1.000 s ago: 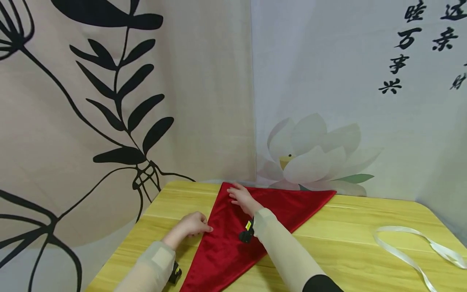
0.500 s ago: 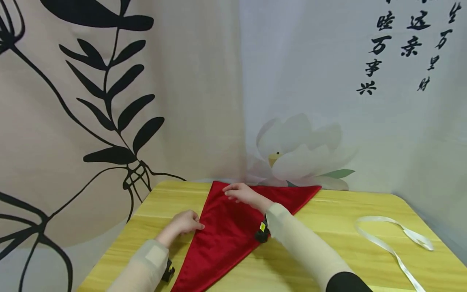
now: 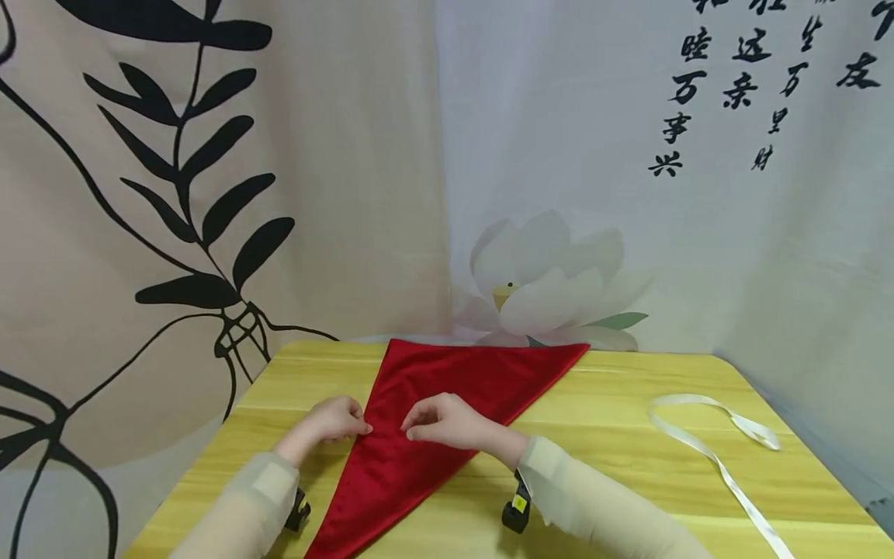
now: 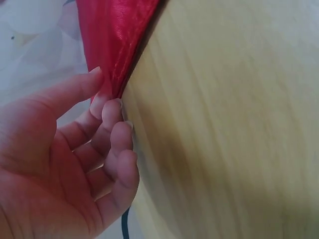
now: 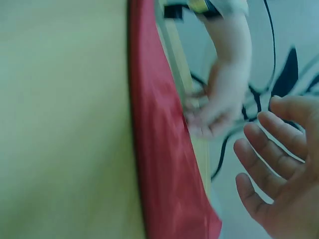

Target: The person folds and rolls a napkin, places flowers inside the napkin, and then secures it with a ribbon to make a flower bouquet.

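Presently, your left hand [image 3: 334, 420] is pinching the left edge of the cloth [image 3: 454, 374]; your right hand [image 3: 447, 421] is hovering over it, fingers loosely curved, slightly apart.

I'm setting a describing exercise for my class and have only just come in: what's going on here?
A person is handling a triangular red cloth laid out on a wooden table. The left hand pinches the cloth's left edge between thumb and finger. The right hand hovers over the cloth with its fingers loosely bent, holding nothing. A white ribbon lies in a loose curve off to the person's right, untouched.
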### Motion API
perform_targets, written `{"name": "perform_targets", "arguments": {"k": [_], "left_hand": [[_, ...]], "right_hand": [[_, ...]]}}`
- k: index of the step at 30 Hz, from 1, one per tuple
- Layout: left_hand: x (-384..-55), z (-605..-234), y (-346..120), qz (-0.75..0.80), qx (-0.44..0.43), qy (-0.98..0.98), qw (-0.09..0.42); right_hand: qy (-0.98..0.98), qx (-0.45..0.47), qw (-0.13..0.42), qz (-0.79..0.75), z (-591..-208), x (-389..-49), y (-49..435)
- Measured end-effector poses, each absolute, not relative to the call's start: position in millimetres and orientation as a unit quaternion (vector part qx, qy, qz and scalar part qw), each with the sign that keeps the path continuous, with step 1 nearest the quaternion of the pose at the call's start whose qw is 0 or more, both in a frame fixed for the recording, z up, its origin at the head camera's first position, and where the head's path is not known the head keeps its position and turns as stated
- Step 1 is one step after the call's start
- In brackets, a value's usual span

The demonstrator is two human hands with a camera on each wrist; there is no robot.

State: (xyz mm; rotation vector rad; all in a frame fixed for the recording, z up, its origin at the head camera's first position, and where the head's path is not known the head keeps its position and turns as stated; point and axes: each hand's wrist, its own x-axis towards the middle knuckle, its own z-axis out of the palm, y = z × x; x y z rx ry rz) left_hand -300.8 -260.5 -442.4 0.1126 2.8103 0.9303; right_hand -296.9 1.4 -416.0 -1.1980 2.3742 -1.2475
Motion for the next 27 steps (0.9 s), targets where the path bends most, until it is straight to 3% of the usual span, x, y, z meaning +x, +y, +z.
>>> {"name": "perform_targets", "arguments": {"k": [7,12,27], "left_hand": [[-291,-431,-272,0.349,0.152,0.920,0.093],[-285,-432,-280,0.398,0.240,0.873,0.148],[-254,-436,-306,0.457,0.361,0.755,0.302]], "right_hand": [[0.769,-0.467,0.146,-0.412,-428,-258,-18],[0.759,-0.478,0.185,-0.402,-436,-237,-30],[0.766,-0.520,0.210,-0.314,-449,-209,-61]]}}
